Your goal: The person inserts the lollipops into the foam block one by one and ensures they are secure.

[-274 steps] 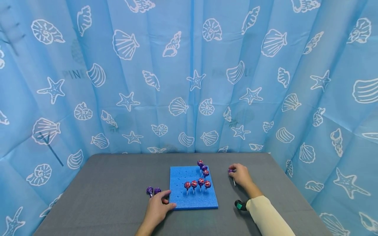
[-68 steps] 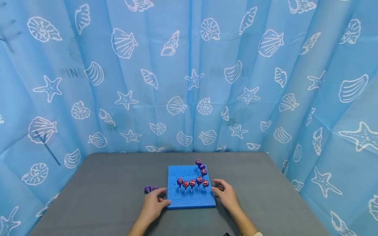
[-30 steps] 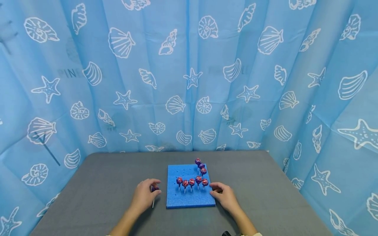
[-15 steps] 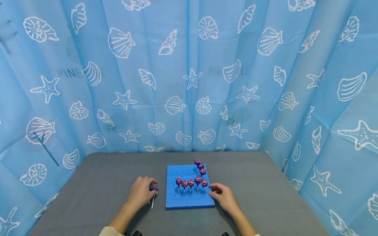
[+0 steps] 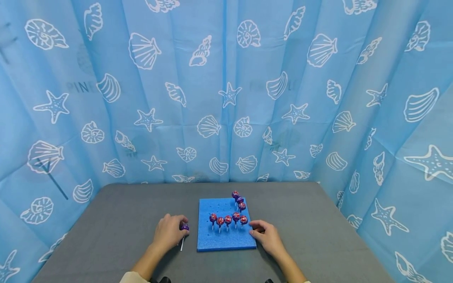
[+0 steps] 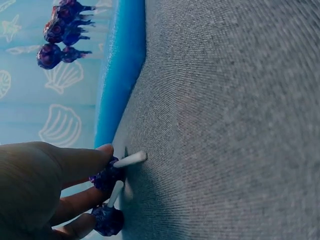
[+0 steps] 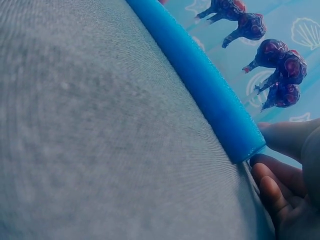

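My left hand [image 5: 168, 232] is low over the table, left of the blue foam board [image 5: 226, 243], and pinches a purple-wrapped lollipop [image 5: 185, 227] between thumb and fingers. Its white stick points toward me. In the left wrist view a second purple lollipop [image 6: 108, 220] lies right beside the held one, against the other fingers. On the board's far side my right hand [image 5: 267, 236] rests its thumb and fingertips at the right edge, near the front corner, fingers loosely bent. Several red and purple lollipops [image 5: 228, 219] stand upright in the board, a front row and a back-right group.
Small holes [image 5: 211, 206] dot the board's back left part. The board lies on a grey cloth-covered table [image 5: 141, 208]. Behind and around it hangs a blue curtain [image 5: 226, 149] with white shell prints.
Nine seconds ago the right hand held a lollipop; the front row has since gained one. The left hand has left the board's edge for the lollipops, and lately has drawn slightly left.
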